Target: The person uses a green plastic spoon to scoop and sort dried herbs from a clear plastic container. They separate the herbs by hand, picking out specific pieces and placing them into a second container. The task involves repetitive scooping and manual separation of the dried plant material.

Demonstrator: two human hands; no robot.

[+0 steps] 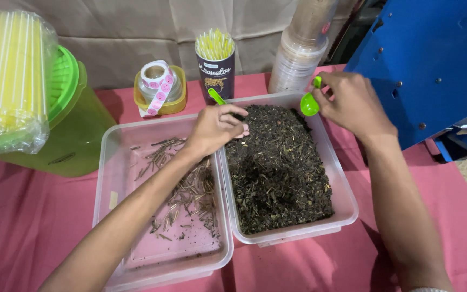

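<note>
The right hand (352, 103) pinches a green scoop (310, 101), its handle pointing to 12 o'clock and its bowl to 6, above the right tray (347, 203) of dark dried leaves. The left hand (217, 127) grips a green stick (217, 97) slanting toward 11 o'clock. The left tray (109, 162) holds scattered twigs.

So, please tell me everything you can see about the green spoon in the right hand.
The green spoon is small, glossy, plastic-looking, with a round bowl and a short handle. The right hand pinches the handle; the bowl hangs tilted over the far edge of the clear tub of dark dried leaves. Whether the bowl holds anything cannot be told.
</note>
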